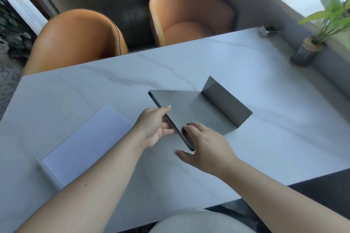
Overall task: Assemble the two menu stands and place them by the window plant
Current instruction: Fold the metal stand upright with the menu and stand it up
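**Grey stand mid-fold, slip risk**

Left hand [154, 126] pinched the near edge of the grey menu stand [186, 108], mid-table. Right hand [205, 146] lay spread, fingers on the panel. White stand [85, 143] flat, untouched. Marble table [265, 138] looked slick: panel could skid, misfold.

Grey folded menu stand [191, 108] lies mid-table, a seemingly translucent white stand [85, 143] leftward

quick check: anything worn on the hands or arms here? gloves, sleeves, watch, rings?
Nothing worn that shows. The left hand and right hand are bare, with no gloves, and no rings are visible. Both forearms are uncovered to the frame edge: no sleeves, watch or bands. One small dark dot sits on the left forearm.
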